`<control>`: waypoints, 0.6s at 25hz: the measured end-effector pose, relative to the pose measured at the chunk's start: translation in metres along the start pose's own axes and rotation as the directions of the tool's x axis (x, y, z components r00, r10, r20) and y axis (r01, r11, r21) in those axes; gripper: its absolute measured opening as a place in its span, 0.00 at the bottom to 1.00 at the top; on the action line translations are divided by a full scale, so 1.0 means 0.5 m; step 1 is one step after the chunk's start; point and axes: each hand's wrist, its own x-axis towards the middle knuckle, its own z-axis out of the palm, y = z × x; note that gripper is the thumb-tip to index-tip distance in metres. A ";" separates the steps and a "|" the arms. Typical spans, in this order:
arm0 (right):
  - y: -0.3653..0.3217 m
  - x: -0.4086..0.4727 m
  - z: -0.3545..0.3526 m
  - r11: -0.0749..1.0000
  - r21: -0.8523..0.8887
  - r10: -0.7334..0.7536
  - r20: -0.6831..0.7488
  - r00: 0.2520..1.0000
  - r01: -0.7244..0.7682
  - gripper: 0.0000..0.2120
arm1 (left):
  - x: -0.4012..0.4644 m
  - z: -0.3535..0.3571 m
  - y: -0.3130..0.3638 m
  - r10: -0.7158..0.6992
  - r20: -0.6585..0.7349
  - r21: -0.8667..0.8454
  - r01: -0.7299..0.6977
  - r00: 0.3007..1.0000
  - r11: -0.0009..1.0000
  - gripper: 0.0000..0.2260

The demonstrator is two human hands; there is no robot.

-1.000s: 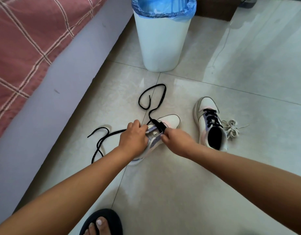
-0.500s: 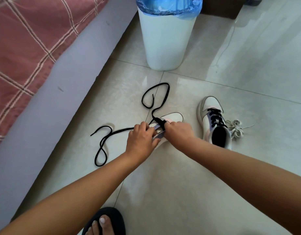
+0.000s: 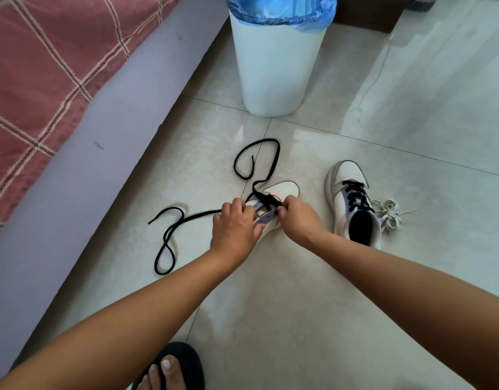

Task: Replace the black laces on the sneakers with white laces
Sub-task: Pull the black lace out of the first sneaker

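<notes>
A white sneaker (image 3: 284,190) lies on the floor tiles under both hands, its lilac eyelet strips bared. A black lace (image 3: 256,170) still crosses its lowest eyelets; one end loops toward the bin, the other trails left across the floor. My left hand (image 3: 234,229) grips the sneaker's left side by the eyelet strip. My right hand (image 3: 299,218) pinches the black lace at the right eyelet strip. A second white sneaker (image 3: 352,204) stands to the right, fully laced in black. A bundle of white laces (image 3: 389,218) lies beside it.
A white bin (image 3: 273,66) with a blue liner stands just beyond the sneakers. A bed with a grey side (image 3: 102,130) and a red checked cover runs along the left. My foot in a black slipper (image 3: 172,367) sits at the bottom edge.
The view has shifted slightly. My hands have moved a little up the sneaker toward its toe, and the lace now crosses only the lowest eyelets.
</notes>
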 end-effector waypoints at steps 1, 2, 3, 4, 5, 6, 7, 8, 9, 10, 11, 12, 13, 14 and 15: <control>0.001 0.002 -0.007 0.997 -0.060 -0.047 0.017 0.999 0.048 0.09 | 0.001 -0.001 0.001 0.000 0.025 0.015 0.000 1.000 1.000 0.15; 0.000 0.004 -0.019 0.965 -0.207 -0.155 0.036 0.987 0.159 0.07 | 0.002 -0.004 0.001 0.000 0.039 0.023 -0.001 0.999 1.000 0.15; -0.005 0.008 -0.036 0.867 -0.412 -0.308 0.000 0.951 0.281 0.07 | 0.005 -0.007 0.000 -0.002 0.045 0.022 0.001 0.999 1.000 0.15; -0.006 0.015 -0.047 0.740 -0.570 -0.453 -0.030 0.891 0.358 0.10 | 0.006 -0.011 -0.001 -0.007 0.049 0.015 0.007 0.999 1.000 0.15; -0.003 0.019 -0.053 0.663 -0.664 -0.505 -0.055 0.861 0.347 0.13 | 0.006 -0.013 0.000 -0.013 0.054 0.007 0.013 0.998 1.000 0.15; -0.004 0.015 -0.056 0.703 -0.646 -0.445 -0.076 0.892 0.295 0.13 | 0.006 -0.014 0.001 -0.017 0.060 0.009 0.016 0.998 1.000 0.15; -0.003 0.014 -0.049 0.805 -0.532 -0.354 -0.076 0.932 0.263 0.09 | 0.005 -0.014 0.003 -0.019 0.063 0.022 0.018 0.998 1.000 0.15; -0.003 0.014 -0.040 0.928 -0.338 -0.198 -0.097 0.975 0.154 0.09 | 0.005 -0.013 0.006 -0.021 0.062 0.038 0.019 0.998 0.999 0.15; -0.001 0.011 -0.030 0.992 -0.126 -0.018 -0.014 1.000 0.016 0.13 | 0.005 -0.012 0.007 -0.024 0.059 0.051 0.021 0.998 0.998 0.16; 0.001 0.010 -0.020 0.991 0.083 0.096 0.079 0.992 -0.103 0.15 | 0.006 -0.011 0.007 -0.026 0.056 0.057 0.023 0.998 0.998 0.16; 0.001 0.007 -0.011 0.955 0.252 0.126 0.139 0.982 -0.159 0.17 | 0.006 -0.011 0.006 -0.027 0.056 0.060 0.023 0.998 0.998 0.16; -0.002 0.001 -0.005 0.910 0.374 0.131 0.155 0.979 -0.181 0.16 | 0.007 -0.010 0.006 -0.028 0.058 0.062 0.025 0.998 0.998 0.16; -0.004 -0.005 0.001 0.874 0.452 0.126 0.142 0.982 -0.178 0.15 | 0.008 -0.010 0.008 -0.033 0.061 0.066 0.029 0.998 0.997 0.16; -0.003 -0.010 0.011 0.856 0.493 0.112 0.122 0.986 -0.158 0.15 | 0.008 -0.009 0.009 -0.037 0.063 0.072 0.033 0.997 0.997 0.16; -0.001 -0.014 0.019 0.857 0.497 0.095 0.112 0.989 -0.138 0.14 | 0.008 -0.008 0.009 -0.039 0.062 0.077 0.035 0.997 0.996 0.16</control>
